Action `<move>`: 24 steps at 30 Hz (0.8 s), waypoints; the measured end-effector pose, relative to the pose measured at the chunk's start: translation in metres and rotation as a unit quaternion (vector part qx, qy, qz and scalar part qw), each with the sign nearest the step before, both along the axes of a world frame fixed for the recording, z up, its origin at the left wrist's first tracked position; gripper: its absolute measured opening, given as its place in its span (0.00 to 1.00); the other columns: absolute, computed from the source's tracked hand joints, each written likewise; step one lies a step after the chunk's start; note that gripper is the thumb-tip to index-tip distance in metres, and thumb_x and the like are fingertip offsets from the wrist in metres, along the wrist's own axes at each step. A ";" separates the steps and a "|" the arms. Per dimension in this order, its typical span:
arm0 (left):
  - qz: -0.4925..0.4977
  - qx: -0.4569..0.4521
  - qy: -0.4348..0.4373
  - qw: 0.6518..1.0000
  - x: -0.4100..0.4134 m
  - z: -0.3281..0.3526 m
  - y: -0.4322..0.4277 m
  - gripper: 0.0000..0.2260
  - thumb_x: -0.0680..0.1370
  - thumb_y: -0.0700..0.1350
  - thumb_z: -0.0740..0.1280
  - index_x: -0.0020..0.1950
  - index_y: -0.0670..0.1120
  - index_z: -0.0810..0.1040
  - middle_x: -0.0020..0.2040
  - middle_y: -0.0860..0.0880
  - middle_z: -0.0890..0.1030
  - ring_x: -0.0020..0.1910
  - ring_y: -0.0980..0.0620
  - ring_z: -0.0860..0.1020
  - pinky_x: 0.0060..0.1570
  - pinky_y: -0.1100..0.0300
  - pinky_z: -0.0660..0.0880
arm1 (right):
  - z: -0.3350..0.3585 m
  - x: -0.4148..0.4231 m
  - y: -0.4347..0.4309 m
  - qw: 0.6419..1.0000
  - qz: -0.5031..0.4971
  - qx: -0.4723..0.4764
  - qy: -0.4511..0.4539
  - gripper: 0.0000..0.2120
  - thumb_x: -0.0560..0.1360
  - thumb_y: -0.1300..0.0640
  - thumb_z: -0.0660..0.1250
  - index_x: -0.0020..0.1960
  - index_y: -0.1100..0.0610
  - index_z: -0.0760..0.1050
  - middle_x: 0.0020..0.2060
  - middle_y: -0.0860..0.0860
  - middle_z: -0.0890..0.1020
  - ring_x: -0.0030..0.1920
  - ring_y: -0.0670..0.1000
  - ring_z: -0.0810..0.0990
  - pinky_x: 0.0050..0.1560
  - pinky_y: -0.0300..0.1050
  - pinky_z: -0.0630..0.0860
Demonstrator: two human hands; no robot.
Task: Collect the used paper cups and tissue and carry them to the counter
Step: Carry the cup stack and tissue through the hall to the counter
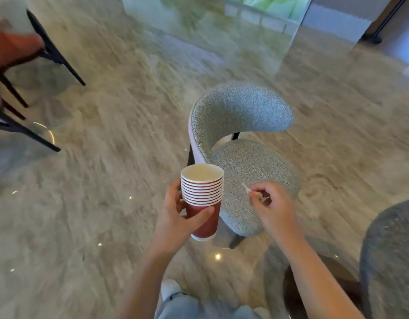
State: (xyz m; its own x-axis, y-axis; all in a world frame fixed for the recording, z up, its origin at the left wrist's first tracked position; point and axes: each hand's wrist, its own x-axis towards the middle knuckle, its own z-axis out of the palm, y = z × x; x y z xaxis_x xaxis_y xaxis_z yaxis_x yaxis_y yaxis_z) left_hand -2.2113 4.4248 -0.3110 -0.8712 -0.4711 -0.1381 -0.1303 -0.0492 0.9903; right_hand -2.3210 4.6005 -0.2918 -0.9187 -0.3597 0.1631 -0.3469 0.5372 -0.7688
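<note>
My left hand [180, 212] grips a stack of several red paper cups [202, 199] nested together, white inside, held upright in front of me. To its right, my right hand [271, 207] pinches a small white scrap of tissue [248, 189] between its curled fingers. Both hands hover over the floor, next to the seat of a grey chair. No counter is in view.
A grey fabric chair [242, 125] stands straight ahead, and another grey chair [392, 256] stands at the lower right. An orange chair with black legs [19, 54] is at the far left. Glossy marble floor [118, 134] lies all around. My white shoe [170, 287] shows below.
</note>
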 end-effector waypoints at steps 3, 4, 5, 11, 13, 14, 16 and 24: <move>0.035 -0.004 0.000 0.999 0.020 0.003 -0.048 0.36 0.60 0.53 0.77 0.65 0.55 0.66 0.56 0.51 0.80 0.54 0.54 0.79 0.45 0.64 0.76 | 0.005 0.011 -0.060 0.999 0.041 -0.014 0.001 0.05 0.71 0.65 0.69 0.42 0.55 0.76 0.37 0.43 0.75 0.40 0.40 0.73 0.39 0.29 0.68; 0.049 -0.006 0.000 0.999 0.026 0.003 -0.063 0.36 0.60 0.53 0.77 0.64 0.55 0.67 0.56 0.51 0.80 0.54 0.54 0.79 0.44 0.64 0.76 | 0.007 0.014 -0.078 0.998 0.057 -0.017 0.004 0.04 0.71 0.65 0.69 0.42 0.57 0.76 0.37 0.44 0.75 0.41 0.40 0.73 0.39 0.29 0.68; 0.064 -0.005 0.001 0.998 0.032 0.003 -0.076 0.35 0.61 0.53 0.78 0.64 0.55 0.67 0.57 0.51 0.80 0.54 0.55 0.79 0.44 0.66 0.75 | 0.008 0.016 -0.094 0.997 0.071 -0.021 0.006 0.04 0.71 0.64 0.69 0.42 0.57 0.77 0.37 0.45 0.75 0.41 0.41 0.73 0.39 0.30 0.68; 0.136 -0.008 -0.008 0.991 0.052 -0.004 -0.130 0.38 0.61 0.53 0.78 0.67 0.50 0.65 0.58 0.48 0.79 0.54 0.53 0.79 0.43 0.69 0.75 | 0.013 0.017 -0.166 0.990 0.138 -0.028 0.003 0.03 0.72 0.64 0.68 0.42 0.57 0.77 0.38 0.48 0.77 0.39 0.36 0.73 0.38 0.26 0.67; 0.147 -0.005 -0.011 0.989 0.051 -0.008 -0.142 0.40 0.59 0.53 0.76 0.68 0.48 0.64 0.58 0.49 0.79 0.53 0.55 0.79 0.42 0.70 0.75 | 0.011 0.012 -0.182 0.988 0.153 -0.030 -0.005 0.02 0.72 0.65 0.68 0.42 0.59 0.77 0.39 0.50 0.78 0.39 0.36 0.74 0.38 0.25 0.67; 0.151 -0.004 -0.013 0.988 0.048 -0.010 -0.148 0.41 0.59 0.54 0.75 0.69 0.48 0.64 0.58 0.50 0.79 0.52 0.56 0.79 0.41 0.70 0.74 | 0.009 0.008 -0.190 0.987 0.157 -0.031 -0.007 0.02 0.71 0.65 0.69 0.43 0.59 0.77 0.39 0.51 0.78 0.38 0.36 0.74 0.38 0.24 0.67; 0.157 0.002 -0.015 0.988 0.039 -0.012 -0.161 0.41 0.59 0.54 0.74 0.69 0.50 0.63 0.57 0.51 0.79 0.52 0.58 0.79 0.41 0.71 0.74 | 0.005 -0.003 -0.204 0.987 0.158 -0.033 -0.008 0.02 0.71 0.65 0.69 0.43 0.60 0.77 0.39 0.52 0.79 0.38 0.36 0.74 0.37 0.24 0.66; 0.140 -0.011 -0.020 0.990 -0.061 -0.010 -0.246 0.40 0.60 0.54 0.74 0.69 0.51 0.63 0.58 0.51 0.79 0.52 0.60 0.79 0.42 0.72 0.74 | -0.008 -0.103 -0.276 0.991 0.109 -0.065 -0.036 0.06 0.72 0.64 0.68 0.43 0.54 0.76 0.39 0.48 0.78 0.38 0.37 0.74 0.38 0.25 0.67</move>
